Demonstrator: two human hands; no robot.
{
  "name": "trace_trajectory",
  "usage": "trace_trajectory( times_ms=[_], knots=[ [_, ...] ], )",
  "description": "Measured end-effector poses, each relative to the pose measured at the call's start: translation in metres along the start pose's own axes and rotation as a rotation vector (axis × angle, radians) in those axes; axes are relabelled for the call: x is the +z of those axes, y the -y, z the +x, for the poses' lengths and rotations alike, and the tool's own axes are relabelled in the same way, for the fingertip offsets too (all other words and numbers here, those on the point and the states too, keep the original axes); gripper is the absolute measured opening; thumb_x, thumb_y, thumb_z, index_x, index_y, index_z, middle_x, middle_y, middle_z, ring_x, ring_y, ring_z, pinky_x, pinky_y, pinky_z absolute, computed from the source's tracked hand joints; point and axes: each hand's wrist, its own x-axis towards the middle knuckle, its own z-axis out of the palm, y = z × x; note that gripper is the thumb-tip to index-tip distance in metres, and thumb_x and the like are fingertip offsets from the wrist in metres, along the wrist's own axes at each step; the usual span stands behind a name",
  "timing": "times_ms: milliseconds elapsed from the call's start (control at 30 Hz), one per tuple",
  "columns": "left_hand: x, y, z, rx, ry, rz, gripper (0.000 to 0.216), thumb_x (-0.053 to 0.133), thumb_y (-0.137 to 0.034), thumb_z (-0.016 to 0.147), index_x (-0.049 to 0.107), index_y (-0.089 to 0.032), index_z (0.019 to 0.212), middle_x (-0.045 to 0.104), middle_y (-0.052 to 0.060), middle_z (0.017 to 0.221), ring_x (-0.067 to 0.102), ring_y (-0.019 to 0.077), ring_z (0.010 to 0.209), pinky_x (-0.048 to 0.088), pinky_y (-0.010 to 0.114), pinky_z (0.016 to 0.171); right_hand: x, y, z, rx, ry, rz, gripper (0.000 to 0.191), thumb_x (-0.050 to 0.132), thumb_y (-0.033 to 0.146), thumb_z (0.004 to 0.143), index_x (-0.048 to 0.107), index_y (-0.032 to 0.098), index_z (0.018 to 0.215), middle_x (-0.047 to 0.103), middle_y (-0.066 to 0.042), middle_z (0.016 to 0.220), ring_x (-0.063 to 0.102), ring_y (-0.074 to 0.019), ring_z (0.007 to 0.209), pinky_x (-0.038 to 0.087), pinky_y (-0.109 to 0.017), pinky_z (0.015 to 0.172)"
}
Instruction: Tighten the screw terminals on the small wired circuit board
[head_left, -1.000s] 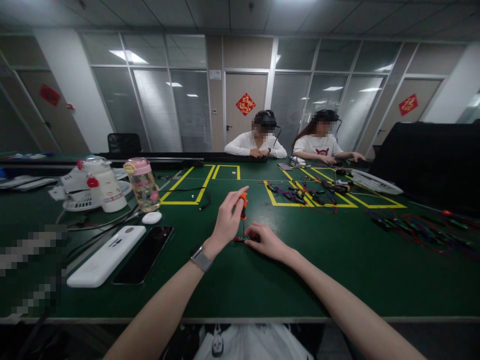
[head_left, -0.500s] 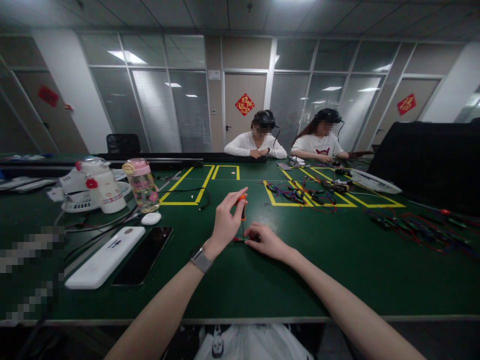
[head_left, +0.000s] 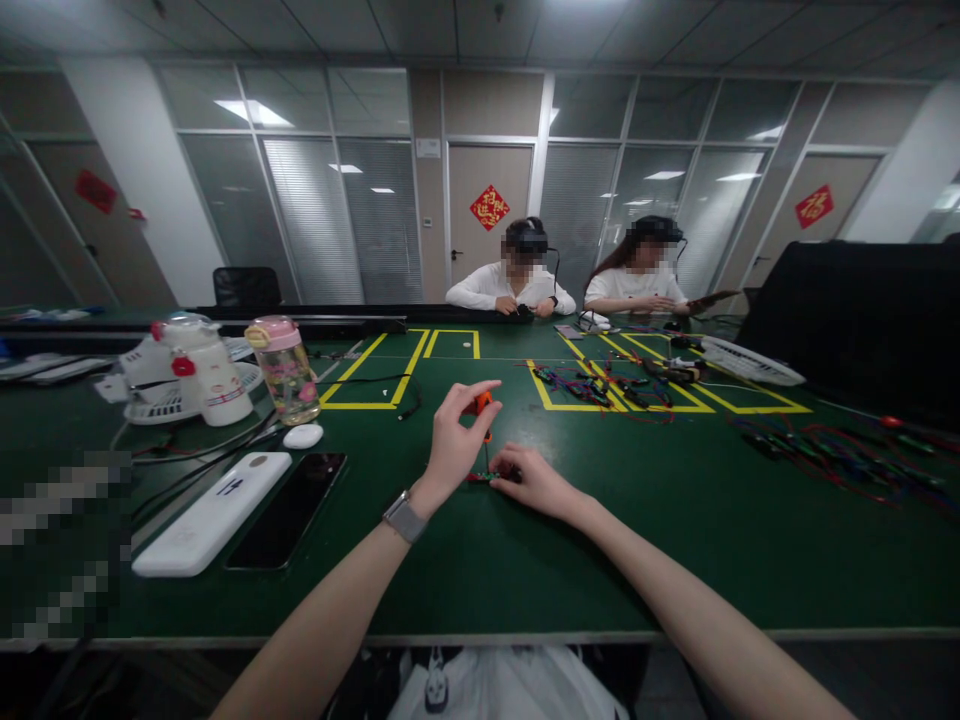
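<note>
My left hand [head_left: 454, 440] grips a small orange-handled screwdriver [head_left: 484, 412] held upright, its tip down on a small red and black wired part [head_left: 487, 476] on the green table [head_left: 525, 560]. A watch sits on my left wrist. My right hand [head_left: 534, 480] rests on the table and pins that part from the right, fingers closed over it. Most of the part is hidden under my fingers.
At left lie a white power bank [head_left: 214, 510], a black phone [head_left: 289, 508], a white earbud case [head_left: 303, 435], a pink-lidded bottle [head_left: 283, 368] and a white bottle [head_left: 206, 372]. Bundles of coloured wires [head_left: 600, 385] lie in yellow taped boxes and at far right [head_left: 840, 455]. Two people sit across the table.
My left fingers have shifted around the screwdriver handle, turning it slightly. My right hand stays on the part. The people opposite have moved their arms a little.
</note>
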Motion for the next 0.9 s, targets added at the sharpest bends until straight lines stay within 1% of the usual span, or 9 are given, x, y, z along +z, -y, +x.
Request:
trace_trajectory(
  times_ms=[100,200,267,400,567,633,767,833,900],
  knots=[
    [-0.0006,-0.0015,-0.0004,-0.009,-0.041,0.057,0.022,0.058,-0.029,0.09,0.067,-0.023,0.109,0.056,0.002,0.09,0.057,0.0143,0.082,0.048,0.025,0.076,-0.0005,0.0011,0.0001,0.008,0.01,-0.004,0.011,0.068,0.012,0.078,0.067,0.016,0.088,0.056,-0.001,0.082,0.055,-0.0128,0.07,0.044,-0.024,0.066],
    [-0.0008,-0.0026,-0.0004,-0.034,0.044,-0.024,0.033,0.041,-0.027,0.098,0.059,-0.025,0.125,0.061,0.005,0.107,0.061,0.015,0.093,0.049,0.028,0.084,-0.0009,0.0016,0.0007,0.015,0.015,-0.001,0.011,0.067,0.011,0.078,0.067,0.015,0.088,0.057,-0.001,0.083,0.055,-0.0127,0.07,0.045,-0.024,0.066],
    [-0.0003,-0.0021,-0.0002,-0.057,0.081,-0.1,0.036,0.037,-0.025,0.099,0.055,-0.024,0.13,0.062,0.007,0.115,0.064,0.0155,0.097,0.049,0.029,0.087,-0.0011,0.0014,0.0009,0.016,0.015,0.001,0.01,0.067,0.011,0.078,0.067,0.015,0.088,0.057,-0.001,0.083,0.055,-0.0124,0.07,0.045,-0.023,0.066],
    [-0.0003,-0.0007,0.0007,-0.046,0.062,-0.104,0.032,0.048,-0.025,0.095,0.059,-0.023,0.125,0.065,0.006,0.103,0.066,0.0147,0.085,0.052,0.027,0.079,-0.0014,0.0011,0.0008,0.01,0.014,0.002,0.011,0.068,0.011,0.078,0.067,0.015,0.088,0.057,-0.001,0.082,0.055,-0.0125,0.07,0.044,-0.023,0.066],
    [-0.0042,-0.0048,0.001,0.072,-0.041,0.163,0.018,0.064,-0.026,0.086,0.068,-0.021,0.103,0.057,0.002,0.087,0.057,0.0143,0.08,0.049,0.026,0.077,-0.0014,0.0017,0.0006,0.016,0.011,0.001,0.011,0.068,0.011,0.078,0.067,0.015,0.088,0.056,-0.001,0.081,0.054,-0.0125,0.07,0.043,-0.023,0.065],
    [-0.0049,-0.0073,0.0008,0.085,-0.021,0.193,0.021,0.057,-0.027,0.091,0.067,-0.021,0.109,0.058,0.003,0.093,0.058,0.0151,0.086,0.049,0.028,0.081,-0.0013,0.002,0.0005,0.008,0.009,-0.001,0.011,0.067,0.011,0.078,0.067,0.016,0.088,0.056,-0.001,0.081,0.054,-0.0124,0.07,0.043,-0.023,0.065],
    [-0.0055,-0.0094,0.002,0.091,0.062,0.097,0.033,0.038,-0.023,0.099,0.058,-0.022,0.126,0.061,0.007,0.121,0.059,0.0177,0.109,0.046,0.034,0.096,-0.0023,0.0034,0.0001,0.014,0.015,-0.005,0.01,0.067,0.01,0.078,0.067,0.015,0.087,0.056,-0.001,0.081,0.054,-0.0126,0.07,0.044,-0.024,0.066],
    [-0.0068,-0.0092,0.0036,0.078,0.053,0.079,0.031,0.042,-0.023,0.097,0.06,-0.021,0.123,0.064,0.007,0.12,0.062,0.0185,0.107,0.048,0.035,0.095,-0.0029,0.0039,0.0001,0.022,0.02,-0.002,0.01,0.067,0.011,0.078,0.067,0.015,0.088,0.056,-0.001,0.082,0.055,-0.0128,0.07,0.044,-0.024,0.066],
    [-0.0089,-0.0086,0.005,0.075,-0.003,0.11,0.024,0.051,-0.024,0.094,0.065,-0.021,0.113,0.067,0.006,0.107,0.064,0.018,0.096,0.051,0.032,0.087,-0.0031,0.004,0.0002,0.027,0.023,0.004,0.01,0.068,0.012,0.079,0.068,0.016,0.088,0.057,-0.001,0.083,0.055,-0.0129,0.07,0.045,-0.024,0.066]
  ],
)
